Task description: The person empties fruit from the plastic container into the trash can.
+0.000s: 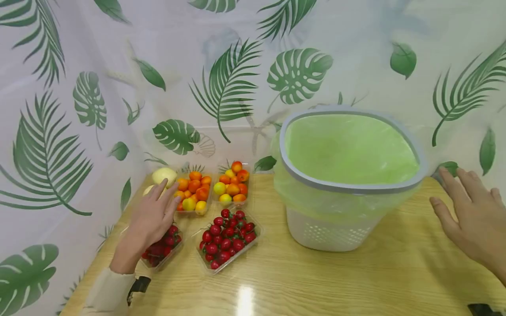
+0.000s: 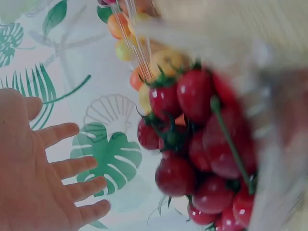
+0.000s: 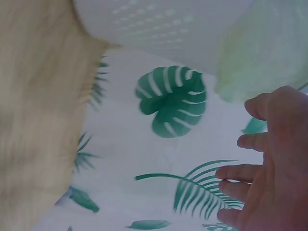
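Observation:
My left hand, fingers spread, hovers over a clear plastic box of dark red cherry tomatoes and holds nothing. Part of that box is hidden behind the hand and wrist. In the left wrist view, red tomatoes with green stems lie beyond the extended fingers. On the right, my empty right hand is held in the air beside a bin, its fingers loosely extended. The bin has a grey rim and a green plastic liner. In the right wrist view, the fingers are apart from the bin wall.
Another box of red cherry tomatoes lies at the middle of the wooden table. Behind it stand two clear boxes of small orange and yellow fruit. A pale yellow round fruit sits at the back left. A leaf-printed curtain borders the table.

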`<state>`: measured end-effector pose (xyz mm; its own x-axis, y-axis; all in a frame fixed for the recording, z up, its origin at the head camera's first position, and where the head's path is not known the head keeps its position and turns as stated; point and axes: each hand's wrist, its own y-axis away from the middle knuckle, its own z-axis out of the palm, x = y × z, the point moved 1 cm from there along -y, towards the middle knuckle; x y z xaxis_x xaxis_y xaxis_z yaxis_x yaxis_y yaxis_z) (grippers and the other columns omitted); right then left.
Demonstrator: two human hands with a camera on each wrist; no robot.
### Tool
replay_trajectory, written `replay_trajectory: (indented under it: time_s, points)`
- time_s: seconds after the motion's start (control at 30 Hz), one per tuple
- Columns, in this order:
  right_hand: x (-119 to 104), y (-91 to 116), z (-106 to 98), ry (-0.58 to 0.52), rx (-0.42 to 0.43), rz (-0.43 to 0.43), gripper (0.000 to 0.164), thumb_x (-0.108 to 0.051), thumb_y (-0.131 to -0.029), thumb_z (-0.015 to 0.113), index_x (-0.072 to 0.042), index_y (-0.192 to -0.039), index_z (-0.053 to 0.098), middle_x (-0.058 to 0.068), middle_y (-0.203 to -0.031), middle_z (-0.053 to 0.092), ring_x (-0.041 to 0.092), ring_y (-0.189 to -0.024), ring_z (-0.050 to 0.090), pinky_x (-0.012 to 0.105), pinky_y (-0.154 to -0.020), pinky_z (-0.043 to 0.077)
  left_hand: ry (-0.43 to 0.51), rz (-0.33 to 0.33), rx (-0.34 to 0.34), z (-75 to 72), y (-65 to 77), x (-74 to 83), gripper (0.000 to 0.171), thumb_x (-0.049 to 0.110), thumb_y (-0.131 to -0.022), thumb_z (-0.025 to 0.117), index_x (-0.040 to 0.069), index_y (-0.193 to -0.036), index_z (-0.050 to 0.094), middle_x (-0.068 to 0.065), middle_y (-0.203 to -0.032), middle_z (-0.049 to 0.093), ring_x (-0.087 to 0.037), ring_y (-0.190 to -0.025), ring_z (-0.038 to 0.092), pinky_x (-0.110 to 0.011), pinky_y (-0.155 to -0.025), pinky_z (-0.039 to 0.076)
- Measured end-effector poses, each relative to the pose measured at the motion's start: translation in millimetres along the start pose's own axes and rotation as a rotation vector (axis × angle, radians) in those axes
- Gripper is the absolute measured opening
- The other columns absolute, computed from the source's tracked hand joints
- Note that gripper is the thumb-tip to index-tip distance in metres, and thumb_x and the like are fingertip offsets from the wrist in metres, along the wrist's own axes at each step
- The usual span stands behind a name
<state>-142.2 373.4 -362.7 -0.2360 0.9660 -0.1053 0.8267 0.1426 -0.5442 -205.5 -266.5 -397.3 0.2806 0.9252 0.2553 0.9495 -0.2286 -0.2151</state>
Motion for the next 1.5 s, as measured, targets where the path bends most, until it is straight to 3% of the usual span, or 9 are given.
replay_trajectory:
  time_s: [0.2, 0.37, 0.53, 0.77, 0.83, 1.07, 1.17, 1.37, 1.5]
  points:
    - [-17.2, -12.4, -18.8, -0.038, 0.261, -0.063, 0.078, -0.062, -0.106, 0.031, 0.0, -0.152, 0.045, 0.04, -0.143, 0.045, 0.068, -0.121, 0.045, 0.079, -0.102, 0.032, 0.186, 0.013, 0.039, 1.6, 3.9, 10.0, 0.054, 0.039, -0.112, 0.036, 0.001, -0.147, 0.053, -0.026, -0.155, 0.042, -0.046, -0.141, 0.039, -0.064, -0.113, 0.033]
    - [-36.3, -15.4, -35.3, -0.187, 0.258, 0.029, 0.064, -0.049, -0.109, 0.042, -0.005, -0.156, 0.041, 0.034, -0.156, 0.035, 0.058, -0.143, 0.029, 0.07, -0.117, 0.018, 0.314, 0.005, 0.06, 3.8, 10.2, 13.9, 0.047, 0.034, -0.112, 0.042, 0.0, -0.137, 0.062, -0.023, -0.139, 0.059, -0.044, -0.13, 0.053, -0.062, -0.106, 0.043]
    - [-57.3, -20.0, -49.3, -0.295, 0.25, 0.077, 0.057, -0.036, -0.111, 0.044, -0.004, -0.157, 0.037, 0.03, -0.162, 0.027, 0.051, -0.15, 0.019, 0.07, -0.119, 0.01, 0.392, -0.064, 0.066, 4.4, 28.2, 21.7, 0.042, 0.032, -0.111, 0.047, 0.002, -0.135, 0.064, -0.018, -0.128, 0.067, -0.035, -0.114, 0.064, -0.055, -0.094, 0.054]
    - [-78.4, -24.9, -54.9, -0.634, 0.255, 0.044, 0.05, -0.009, -0.11, 0.042, -0.006, -0.159, 0.033, 0.016, -0.167, 0.022, 0.02, -0.156, 0.017, 0.027, -0.123, 0.011, 0.436, -0.189, 0.008, 7.8, 53.1, 41.3, 0.039, 0.034, -0.11, 0.048, 0.009, -0.134, 0.065, 0.0, -0.095, 0.073, -0.019, -0.085, 0.071, -0.033, -0.072, 0.057]
    - [-81.2, -26.1, -53.0, -0.733, 0.251, 0.051, 0.052, -0.004, -0.109, 0.039, -0.006, -0.16, 0.03, 0.014, -0.168, 0.02, 0.02, -0.156, 0.016, 0.03, -0.124, 0.007, 0.438, -0.225, -0.024, 10.3, 57.6, 45.1, 0.041, 0.037, -0.111, 0.046, 0.009, -0.135, 0.064, 0.001, -0.091, 0.073, -0.018, -0.081, 0.071, -0.03, -0.069, 0.055]
    - [-86.2, -31.0, -41.3, -0.879, 0.28, 0.065, 0.053, -0.002, -0.107, 0.038, -0.007, -0.159, 0.03, 0.02, -0.165, 0.022, 0.031, -0.154, 0.023, 0.033, -0.124, 0.014, 0.623, -0.326, -0.129, 30.5, 70.4, 58.2, 0.056, 0.047, -0.109, 0.044, 0.013, -0.153, 0.044, -0.017, -0.112, 0.074, -0.021, -0.084, 0.074, -0.031, -0.063, 0.06]
    - [-91.0, -32.8, -39.1, -0.867, 0.244, 0.137, 0.053, -0.002, -0.107, 0.042, -0.01, -0.159, 0.032, 0.02, -0.164, 0.026, 0.03, -0.152, 0.028, 0.025, -0.119, 0.025, 0.688, -0.349, -0.137, 44.1, 75.8, 61.4, 0.06, 0.045, -0.109, 0.046, 0.014, -0.158, 0.033, -0.025, -0.121, 0.069, -0.023, -0.085, 0.075, -0.033, -0.063, 0.061]
    - [-96.7, -32.1, -30.6, -0.863, 0.174, 0.334, 0.054, -0.01, -0.107, 0.05, -0.018, -0.159, 0.038, 0.009, -0.166, 0.026, 0.02, -0.146, 0.037, 0.015, -0.112, 0.03, 0.772, -0.403, -0.135, 58.7, 77.2, 56.2, 0.059, 0.032, -0.109, 0.051, 0.012, -0.159, 0.027, -0.033, -0.127, 0.064, -0.03, -0.091, 0.075, -0.036, -0.062, 0.062]
    - [-95.8, -32.2, -23.4, -0.965, 0.148, 0.361, 0.049, -0.013, -0.108, 0.049, -0.016, -0.156, 0.044, 0.008, -0.167, 0.026, 0.021, -0.147, 0.035, 0.015, -0.108, 0.033, 0.859, -0.441, -0.148, 60.8, 75.5, 53.7, 0.059, 0.022, -0.108, 0.055, 0.009, -0.159, 0.029, -0.033, -0.131, 0.061, -0.035, -0.098, 0.073, -0.039, -0.064, 0.063]
